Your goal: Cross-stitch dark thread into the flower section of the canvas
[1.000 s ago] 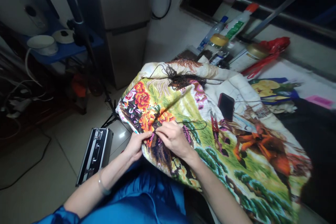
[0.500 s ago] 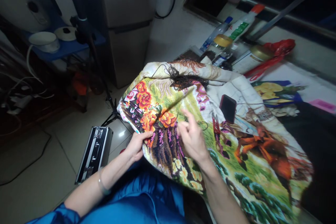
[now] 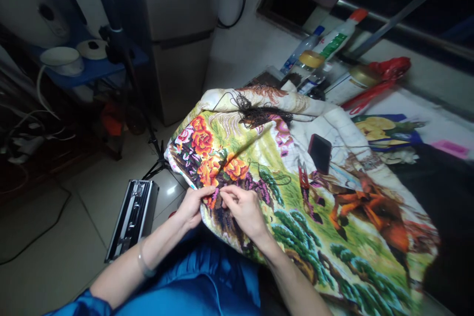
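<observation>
A large cross-stitch cloth [image 3: 285,182], printed and stitched with flowers, trees and horses, spreads over the table and hangs toward my lap. My left hand [image 3: 194,206] grips its near left edge, thumb on top by the orange flowers. Just right of that thumb, my right hand [image 3: 242,210] is closed in a pinch over the dark stitched patch; what sits between its fingertips is too small to make out. A loop of dark thread [image 3: 279,177] lies on the cloth beyond the right hand. Farther back rests a tangled bundle of dark threads [image 3: 255,111].
On the cloth lie a phone [image 3: 320,153] and red-handled scissors [image 3: 303,177]. Bottles [image 3: 336,37], a gold-lidded jar [image 3: 311,61] and a red plastic bag [image 3: 388,69] stand behind. A silver case [image 3: 133,217] and a tripod [image 3: 157,158] are on the floor at left.
My right hand has come down and left, from above the cloth with its index finger raised, to a pinch beside my left thumb. The left hand keeps its hold.
</observation>
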`<state>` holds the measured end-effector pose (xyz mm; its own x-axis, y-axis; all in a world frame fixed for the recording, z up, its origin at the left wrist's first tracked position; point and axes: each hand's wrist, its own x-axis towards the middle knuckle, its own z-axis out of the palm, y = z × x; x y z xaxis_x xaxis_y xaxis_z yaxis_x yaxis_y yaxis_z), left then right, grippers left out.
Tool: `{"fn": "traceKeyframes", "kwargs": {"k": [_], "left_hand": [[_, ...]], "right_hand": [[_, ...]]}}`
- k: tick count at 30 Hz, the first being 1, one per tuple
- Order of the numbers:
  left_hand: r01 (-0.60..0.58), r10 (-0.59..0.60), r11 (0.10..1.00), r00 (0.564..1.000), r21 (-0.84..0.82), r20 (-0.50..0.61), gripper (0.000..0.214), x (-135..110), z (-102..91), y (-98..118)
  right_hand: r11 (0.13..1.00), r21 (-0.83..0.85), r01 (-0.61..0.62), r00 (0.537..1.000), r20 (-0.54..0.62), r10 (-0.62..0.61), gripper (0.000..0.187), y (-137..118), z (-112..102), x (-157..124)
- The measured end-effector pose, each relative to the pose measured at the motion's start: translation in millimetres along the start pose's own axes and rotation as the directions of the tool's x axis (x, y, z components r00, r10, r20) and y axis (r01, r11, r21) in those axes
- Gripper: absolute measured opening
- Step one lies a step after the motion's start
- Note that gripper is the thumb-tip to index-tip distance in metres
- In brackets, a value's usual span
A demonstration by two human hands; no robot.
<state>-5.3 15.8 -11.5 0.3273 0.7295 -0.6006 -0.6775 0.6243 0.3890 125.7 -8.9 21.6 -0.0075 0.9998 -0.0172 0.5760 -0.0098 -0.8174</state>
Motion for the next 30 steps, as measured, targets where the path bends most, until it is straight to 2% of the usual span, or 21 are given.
{"fn": "traceKeyframes", "kwargs": {"k": [10, 16, 30], "left_hand": [[0.032, -0.032, 0.999, 0.999, -0.013, 0.004, 0.040, -0.6, 1.6, -0.4], [0.025, -0.025, 1.000, 1.000, -0.017, 0.007, 0.039, -0.9, 1.6, -0.5], [0.016, -0.016, 0.999, 1.000, -0.036, -0.011, 0.040, -0.1, 0.8, -0.7]], "right_hand": [[0.996, -0.089, -0.010, 1.000, -0.023, 0.008, 0.021, -0.6, -3.1, 1.5], [0.996, -0.085, 0.014, 0.998, 0.064, -0.009, 0.021, -0.8, -3.4, -0.1], [0.986, -0.166, 0.022, 0.999, 0.030, -0.018, 0.022, -3.7, -0.2, 0.4]]}}
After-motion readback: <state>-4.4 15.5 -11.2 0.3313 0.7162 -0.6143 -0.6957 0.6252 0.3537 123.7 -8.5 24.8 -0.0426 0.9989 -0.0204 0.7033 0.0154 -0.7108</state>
